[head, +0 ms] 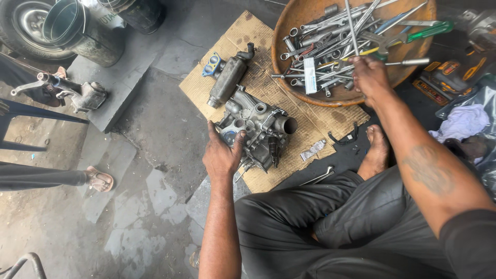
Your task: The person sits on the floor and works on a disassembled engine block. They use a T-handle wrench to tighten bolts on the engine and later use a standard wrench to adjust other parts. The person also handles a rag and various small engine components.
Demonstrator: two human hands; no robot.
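A grey metal engine part (261,129) with round ports lies on a sheet of cardboard (305,116). My left hand (221,152) rests on its near left side, thumb and fingers gripping the casting. A darker cylindrical part (227,77) lies just behind it. My right hand (369,75) reaches into a round brown bowl (413,62) full of wrenches and screwdrivers (330,41), fingers curled among the tools. Whether it has hold of one I cannot tell.
My crossed legs and bare foot (376,150) sit at the cardboard's near edge. A loose wrench (318,177) and black bracket (345,137) lie close by. A bucket (67,20), tyre (20,20) and another person's sandalled feet (98,178) are at the left. A white rag (462,123) lies at the right.
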